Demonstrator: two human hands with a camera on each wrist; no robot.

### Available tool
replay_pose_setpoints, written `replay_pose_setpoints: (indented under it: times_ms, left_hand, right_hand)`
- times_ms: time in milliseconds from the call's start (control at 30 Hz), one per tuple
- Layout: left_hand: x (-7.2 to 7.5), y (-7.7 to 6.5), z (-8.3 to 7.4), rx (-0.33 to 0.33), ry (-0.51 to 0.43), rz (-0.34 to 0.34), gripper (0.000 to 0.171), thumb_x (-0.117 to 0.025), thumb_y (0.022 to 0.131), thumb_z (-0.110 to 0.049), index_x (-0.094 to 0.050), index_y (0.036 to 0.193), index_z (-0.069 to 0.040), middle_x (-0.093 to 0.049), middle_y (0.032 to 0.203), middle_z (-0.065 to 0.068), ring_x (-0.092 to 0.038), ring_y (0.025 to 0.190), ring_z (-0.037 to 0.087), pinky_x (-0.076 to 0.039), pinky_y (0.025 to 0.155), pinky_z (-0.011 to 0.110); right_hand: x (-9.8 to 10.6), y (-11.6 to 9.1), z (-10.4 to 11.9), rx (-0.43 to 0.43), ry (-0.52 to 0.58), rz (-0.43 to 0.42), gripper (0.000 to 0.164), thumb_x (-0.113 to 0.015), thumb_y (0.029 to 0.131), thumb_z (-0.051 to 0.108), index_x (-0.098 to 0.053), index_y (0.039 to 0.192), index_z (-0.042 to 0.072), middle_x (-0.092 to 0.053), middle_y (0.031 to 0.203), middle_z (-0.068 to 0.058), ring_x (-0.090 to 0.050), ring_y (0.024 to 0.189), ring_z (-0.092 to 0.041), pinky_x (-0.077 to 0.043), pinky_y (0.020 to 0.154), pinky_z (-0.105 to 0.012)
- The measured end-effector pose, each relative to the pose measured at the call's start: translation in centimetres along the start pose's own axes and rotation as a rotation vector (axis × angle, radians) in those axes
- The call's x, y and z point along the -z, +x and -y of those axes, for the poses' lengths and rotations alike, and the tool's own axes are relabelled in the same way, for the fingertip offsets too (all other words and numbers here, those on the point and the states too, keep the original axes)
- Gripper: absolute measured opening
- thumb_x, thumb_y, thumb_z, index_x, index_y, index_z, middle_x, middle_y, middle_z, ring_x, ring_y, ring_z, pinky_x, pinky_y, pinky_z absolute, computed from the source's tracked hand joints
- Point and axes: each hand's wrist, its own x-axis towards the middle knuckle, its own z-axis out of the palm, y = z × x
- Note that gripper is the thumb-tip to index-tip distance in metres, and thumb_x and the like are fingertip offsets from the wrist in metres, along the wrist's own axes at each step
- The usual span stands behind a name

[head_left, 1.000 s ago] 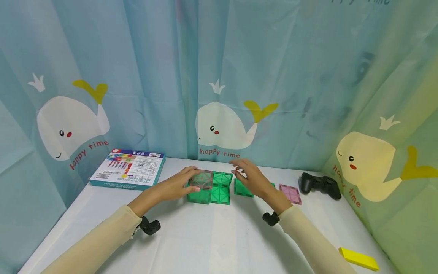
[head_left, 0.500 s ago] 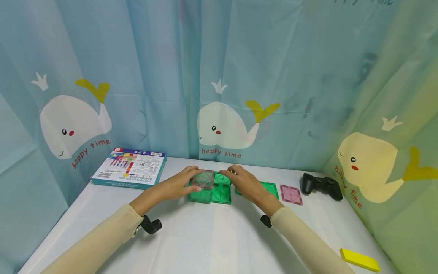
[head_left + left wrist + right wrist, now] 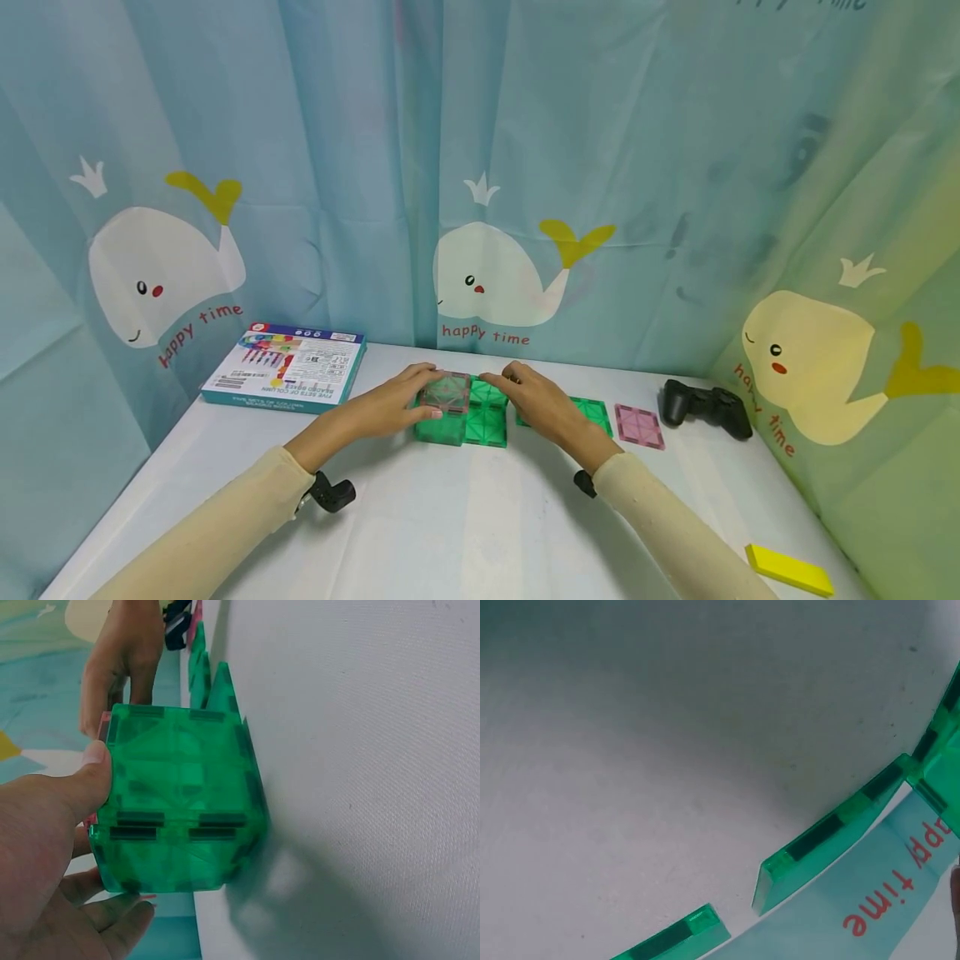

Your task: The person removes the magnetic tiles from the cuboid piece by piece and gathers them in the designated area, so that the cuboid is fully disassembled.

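Observation:
My left hand (image 3: pixel 392 407) grips a cube of green magnetic tiles (image 3: pixel 440 431) with a pink tile (image 3: pixel 448 392) on top. In the left wrist view its thumb presses the upper edge of the green side (image 3: pixel 180 765), and its fingers reach round the back. A green tile (image 3: pixel 486 427) lies flat against the cube's right side. Behind that flat tile a second green tile (image 3: pixel 488 393) stands raised beside the cube. My right hand (image 3: pixel 542 404) pinches its top edge with curled fingers. In the right wrist view that hand is almost entirely out of frame.
Green tiles (image 3: pixel 593 413), partly behind my right hand, and a pink tile (image 3: pixel 639 427) lie to the right. A black game controller (image 3: pixel 705 408) sits beyond them. A flat box (image 3: pixel 285 368) is at back left, a yellow block (image 3: pixel 789 570) at front right. A curtain (image 3: pixel 337 250) hangs behind.
My right hand has moved left from above the loose green tiles to the raised green tile beside the cube. The left hand keeps its grip on the cube.

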Motion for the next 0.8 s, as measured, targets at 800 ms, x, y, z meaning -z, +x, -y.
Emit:
replay_pose_setpoints:
  times_ms: [800]
  left_hand:
    - [0.17,-0.01,-0.27,0.006,0.014,0.014,0.07,-0.061,0.108,-0.038,-0.033,0.166,-0.011,-0.027,0.169,0.019,-0.032,0.156,0.038,-0.033,0.124,0.059]
  right_hand:
    - [0.67,-0.74,0.38,-0.071,0.096,-0.026,0.067,-0.065,0.097,-0.012,-0.058,0.153,0.022,-0.055,0.105,-0.001,-0.048,0.094,-0.013,-0.048,0.07,-0.025]
